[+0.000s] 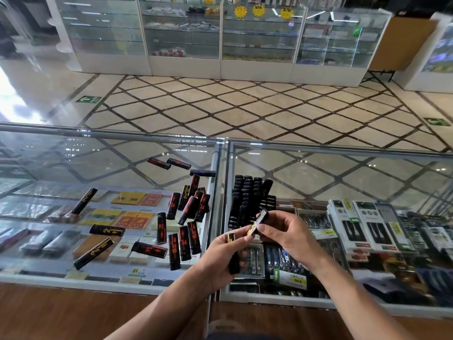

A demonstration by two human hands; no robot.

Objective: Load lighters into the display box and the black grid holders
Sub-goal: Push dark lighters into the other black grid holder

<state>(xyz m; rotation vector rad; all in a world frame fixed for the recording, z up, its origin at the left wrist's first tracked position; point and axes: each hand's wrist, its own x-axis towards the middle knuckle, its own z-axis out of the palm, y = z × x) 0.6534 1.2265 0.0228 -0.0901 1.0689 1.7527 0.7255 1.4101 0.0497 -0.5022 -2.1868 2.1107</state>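
1. Holding two lighters at once, we keep both hands just in front of the holder [233,218], above the right pane of the counter [343,173].
2. Right hand [289,231]: thumb and fingertips pinch one lighter [258,222] near its lower end. It is tilted, with the metal head up and pointing toward the holder. We judge that this grip leaves the body free to be turned base-down for insertion.
3. Left hand [218,260]: the fingers are curled round a spare lighter [233,256], which stands roughly upright in the palm. We judge that it is kept close so that the next piece is ready.
4. Holder contents: the back and left rows carry loaded lighters [247,185], upright with their caps up. The front-right cells look vacant, so they are the likely next slots.
5. Loose lighters [188,212]: many lie flat on the left pane, some overlapping, apart from the holder. We treat these as the remaining supply, so loading appears to be partly done.
6. Display box: we cannot identify it in this view.
7. Packs [130,198] lie under the glass and are not touched.
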